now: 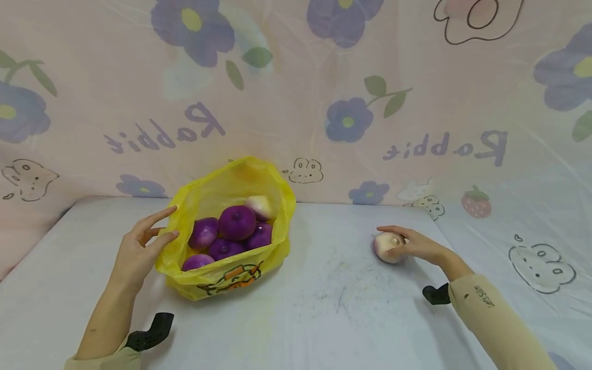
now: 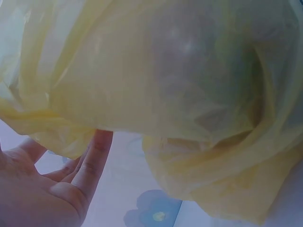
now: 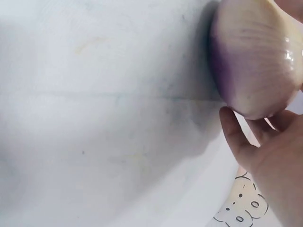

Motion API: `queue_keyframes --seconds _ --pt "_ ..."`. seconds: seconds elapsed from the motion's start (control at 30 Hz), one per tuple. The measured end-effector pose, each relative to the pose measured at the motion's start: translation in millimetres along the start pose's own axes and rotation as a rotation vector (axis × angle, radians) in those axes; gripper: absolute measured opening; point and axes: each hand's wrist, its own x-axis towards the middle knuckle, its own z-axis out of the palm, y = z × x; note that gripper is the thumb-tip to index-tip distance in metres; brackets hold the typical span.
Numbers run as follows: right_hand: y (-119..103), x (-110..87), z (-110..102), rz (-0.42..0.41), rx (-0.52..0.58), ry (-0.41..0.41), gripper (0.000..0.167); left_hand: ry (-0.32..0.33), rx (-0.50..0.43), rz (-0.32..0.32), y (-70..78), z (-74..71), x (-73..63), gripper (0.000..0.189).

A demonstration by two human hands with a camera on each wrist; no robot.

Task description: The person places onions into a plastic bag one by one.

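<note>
My right hand (image 1: 413,245) holds a white-and-purple onion (image 1: 385,247) low at the right side of the table. Thumb and fingers lie around its sides; the right wrist view shows the onion's (image 3: 255,59) streaked, glossy skin. A yellow plastic bag (image 1: 277,252) stands with its mouth open left of centre. Inside it lie several purple onions (image 1: 237,222) and a paler one (image 1: 260,206). My left hand (image 1: 139,252) touches the bag's left rim, its fingers and thumb spread apart. In the left wrist view, the bag's folds partly hide that hand's fingers (image 2: 97,156).
A white table (image 1: 333,318) carries the bag and the loose onion, with faint dark smudges between them. Behind it hangs a pale printed cloth (image 1: 287,118) with flowers and rabbits. A black curved piece sits at each wrist.
</note>
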Motion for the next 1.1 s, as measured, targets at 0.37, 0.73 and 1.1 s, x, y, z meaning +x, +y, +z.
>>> queue_keyframes --seconds 0.37,0.73,1.1 --pt "3.7 0.9 -1.0 0.012 -0.013 0.009 0.071 0.01 -0.028 0.026 2.5 0.4 0.9 0.051" --pt "-12.3 10.9 -4.6 -0.057 -0.024 0.027 0.069 -0.012 -0.092 -0.013 0.9 -2.2 -2.4 0.05" --pt "-39.5 21.3 -6.2 -0.087 -0.023 0.049 0.069 -0.008 -0.074 -0.001 -0.4 -2.6 -2.9 0.05"
